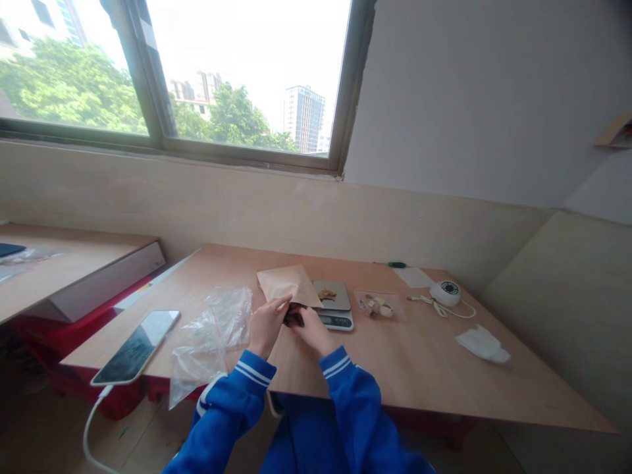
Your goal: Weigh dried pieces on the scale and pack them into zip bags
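My left hand [269, 324] is closed at the near edge of a light brown paper bag [284, 282], its fingers pinching that edge. Close beside it, my right hand [315, 329] has its fingers curled in under the bag's near corner. Small dark pieces [294, 317] show between the two hands, too shadowed to name. Partly behind the bag stands a kitchen scale [340, 296] with dry, yellow-brown pieces [326, 293] on its plate. A clear zip bag [380, 306] holding pale, light-coloured pieces lies right of the scale.
Clear plastic bags [217, 329] lie left of my hands, overhanging the table's [395, 368] front edge. Further left is a phone [138, 349] on a cable. To the right are a white round camera [445, 293], a crumpled tissue [482, 343], white paper [413, 277] and a green-handled tool [397, 264].
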The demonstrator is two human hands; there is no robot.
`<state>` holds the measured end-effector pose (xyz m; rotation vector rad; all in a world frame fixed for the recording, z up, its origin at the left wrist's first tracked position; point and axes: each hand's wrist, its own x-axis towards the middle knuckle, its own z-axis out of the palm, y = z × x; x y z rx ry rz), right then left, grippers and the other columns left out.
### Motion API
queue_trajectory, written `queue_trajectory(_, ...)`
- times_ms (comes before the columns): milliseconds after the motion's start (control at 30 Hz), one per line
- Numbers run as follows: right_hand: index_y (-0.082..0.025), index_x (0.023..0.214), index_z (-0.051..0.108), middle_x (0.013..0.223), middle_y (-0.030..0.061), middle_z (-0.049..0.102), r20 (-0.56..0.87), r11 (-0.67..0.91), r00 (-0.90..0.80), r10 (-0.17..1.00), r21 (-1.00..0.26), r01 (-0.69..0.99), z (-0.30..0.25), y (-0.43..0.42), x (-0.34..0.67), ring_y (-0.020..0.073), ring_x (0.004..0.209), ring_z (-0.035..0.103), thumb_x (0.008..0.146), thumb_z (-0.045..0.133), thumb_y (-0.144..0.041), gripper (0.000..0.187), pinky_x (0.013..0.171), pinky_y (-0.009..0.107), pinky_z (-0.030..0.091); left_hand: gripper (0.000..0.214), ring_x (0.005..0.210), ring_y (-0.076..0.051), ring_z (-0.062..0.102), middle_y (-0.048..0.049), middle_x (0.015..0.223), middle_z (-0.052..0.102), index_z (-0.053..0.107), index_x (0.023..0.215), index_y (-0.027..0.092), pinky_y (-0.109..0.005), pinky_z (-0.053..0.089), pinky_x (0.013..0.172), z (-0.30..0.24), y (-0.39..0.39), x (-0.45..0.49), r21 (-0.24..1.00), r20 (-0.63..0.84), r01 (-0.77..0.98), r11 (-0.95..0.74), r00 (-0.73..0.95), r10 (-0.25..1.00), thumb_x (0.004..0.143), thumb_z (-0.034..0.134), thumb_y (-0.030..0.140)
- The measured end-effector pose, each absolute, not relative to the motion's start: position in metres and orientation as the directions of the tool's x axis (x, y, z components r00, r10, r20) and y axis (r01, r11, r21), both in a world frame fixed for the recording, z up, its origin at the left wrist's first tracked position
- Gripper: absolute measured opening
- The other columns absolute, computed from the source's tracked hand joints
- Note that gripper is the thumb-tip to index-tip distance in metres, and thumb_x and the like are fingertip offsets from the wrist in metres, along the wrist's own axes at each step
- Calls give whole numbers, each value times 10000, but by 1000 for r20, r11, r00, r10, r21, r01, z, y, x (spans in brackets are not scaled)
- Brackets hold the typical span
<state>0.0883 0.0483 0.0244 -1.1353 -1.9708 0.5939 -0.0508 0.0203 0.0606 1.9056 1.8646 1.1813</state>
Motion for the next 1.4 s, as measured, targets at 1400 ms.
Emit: queue_trajectory(1400, -108, 1114, 638, 1221, 188, 604, 455, 326, -71, 888, -510, 796, -18, 89, 200, 294, 1176, 535, 838, 464, -220, 345, 997, 475, 405, 224, 787, -171, 698, 7, 957, 738, 703, 1021, 291, -238, 506, 653, 50, 29, -57, 679, 453, 705, -205, -183, 873, 846, 564, 309)
